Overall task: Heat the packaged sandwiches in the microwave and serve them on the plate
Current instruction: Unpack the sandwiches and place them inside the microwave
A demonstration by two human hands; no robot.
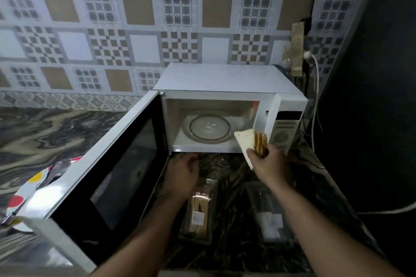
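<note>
A white microwave (227,78) stands on the counter with its door (108,168) swung wide to the left. Inside, the glass turntable (210,127) is bare. My right hand (269,161) grips a triangular sandwich (249,141) just in front of the cavity's lower right corner. My left hand (183,172) hovers low in front of the microwave, fingers loosely curled, holding nothing. Below it a clear package with a sandwich (199,209) lies on the counter. A second clear package (269,211), which looks empty, lies to the right. A polka-dot plate (24,191) peeks out behind the door at the left.
The counter (51,132) is dark marbled stone, backed by a patterned tile wall. White cables (315,101) hang right of the microwave next to a dark wall. The open door blocks the way to the plate.
</note>
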